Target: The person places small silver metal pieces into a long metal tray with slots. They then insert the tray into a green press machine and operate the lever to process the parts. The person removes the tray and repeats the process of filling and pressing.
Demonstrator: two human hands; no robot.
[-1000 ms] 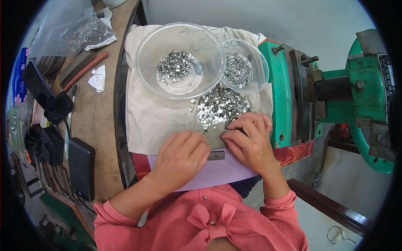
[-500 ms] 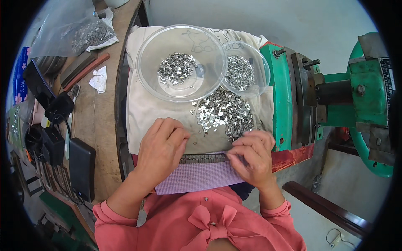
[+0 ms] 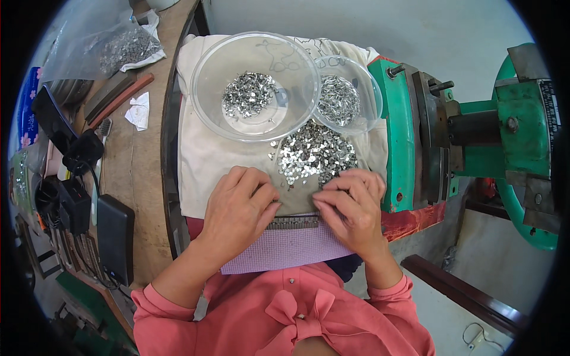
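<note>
A dark slotted metal strip lies along the far edge of a purple woven mat in front of me. My left hand is over the strip's left end, thumb and fingers pinched together. My right hand is at the strip's right end, also in a pinch, near the heap. Whatever is between either hand's fingertips is too small to make out. Just beyond lies a loose heap of small shiny metal pieces on a beige cloth.
Behind the heap stand a large clear bowl of small metal parts and a smaller clear bowl of thin metal pins. A green machine borders the right. On the left wooden table are a power bank and sharpening stones.
My left hand has shifted right along the strip, covering more of it. My right hand has moved slightly left and away from me, its fingertips closer together.
</note>
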